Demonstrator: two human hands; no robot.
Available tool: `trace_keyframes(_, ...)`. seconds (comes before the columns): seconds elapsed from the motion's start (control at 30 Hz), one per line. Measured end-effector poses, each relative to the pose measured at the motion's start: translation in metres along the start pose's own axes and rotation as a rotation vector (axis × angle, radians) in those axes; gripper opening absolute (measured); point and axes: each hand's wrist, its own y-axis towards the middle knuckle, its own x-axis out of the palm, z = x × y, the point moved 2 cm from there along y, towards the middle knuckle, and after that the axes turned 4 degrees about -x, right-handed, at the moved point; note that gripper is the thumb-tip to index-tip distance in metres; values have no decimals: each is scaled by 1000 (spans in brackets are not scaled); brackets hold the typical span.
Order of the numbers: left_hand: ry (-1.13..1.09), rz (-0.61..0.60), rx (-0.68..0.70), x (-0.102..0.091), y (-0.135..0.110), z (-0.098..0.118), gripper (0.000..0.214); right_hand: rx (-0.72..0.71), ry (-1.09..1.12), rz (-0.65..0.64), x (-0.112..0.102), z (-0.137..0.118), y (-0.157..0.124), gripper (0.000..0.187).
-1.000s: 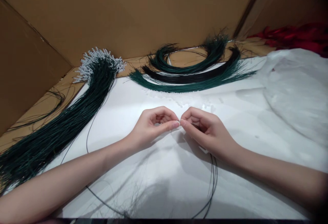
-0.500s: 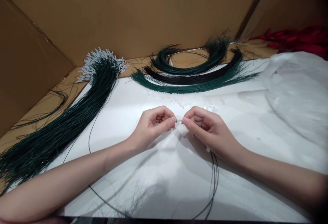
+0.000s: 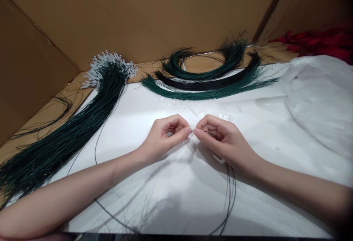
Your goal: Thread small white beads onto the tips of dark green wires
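Observation:
Fingertip to fingertip, my left hand (image 3: 167, 136) and my right hand (image 3: 223, 136) pinch a thin dark cord over the white board. A tiny pale piece on it shows in the narrow gap between the thumbs; its exact kind is too small to make out. Part of the dark cord (image 3: 229, 197) runs through my right palm and hangs in loops below the wrist. Behind my hands lie small white pieces (image 3: 226, 116). Left of them, a long bundle of dark green cords (image 3: 91, 119) ends in a cluster of white beadlike tips (image 3: 107, 66).
Curved bundles of green cord (image 3: 193, 94) and black cord (image 3: 204, 85) lie at the back of the white board (image 3: 118, 130). A clear plastic bag (image 3: 320, 101) sits at the right, with red material (image 3: 322, 42) behind it. Cardboard walls (image 3: 154, 16) enclose the back and left.
My thumbs have come closer together, narrowing the gap over the pale piece. My right hand has shifted slightly left, and dark cord now shows inside its palm.

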Motion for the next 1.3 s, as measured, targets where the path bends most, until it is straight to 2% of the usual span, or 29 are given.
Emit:
trace_keyframes(0.27,37,-8,11,0,-1,-1,21,-45,-99,-17,-1,2,1,9)
trace_keyframes(0.6,-21,-19,17,1,-1,-3,17,-5,-32,-49,-2,-1,-1,13)
trace_keyframes(0.7,-2,4,48,-4,3,-1,18,-11,-19,-57,-1,-1,0,19)
trace_keyframes(0.77,113,66,112,-13,10,1,19,-13,-21,-54,0,-1,1,20)
trace_keyframes(0.87,445,199,282,-27,28,3,14,-25,-45,-51,1,-1,2,19)
trace_keyframes(0.93,643,214,360,-32,42,3,11,-34,-74,-42,1,0,2,17)
trace_keyframes(1.03,832,197,389,-33,60,1,8,-48,-91,-22,1,1,3,16)
trace_keyframes(1.13,907,189,358,-30,71,-2,5,-55,-79,-22,1,2,3,16)
trace_keyframes(1.3,848,149,341,-27,75,-1,8,-24,-52,-36,1,3,3,16)
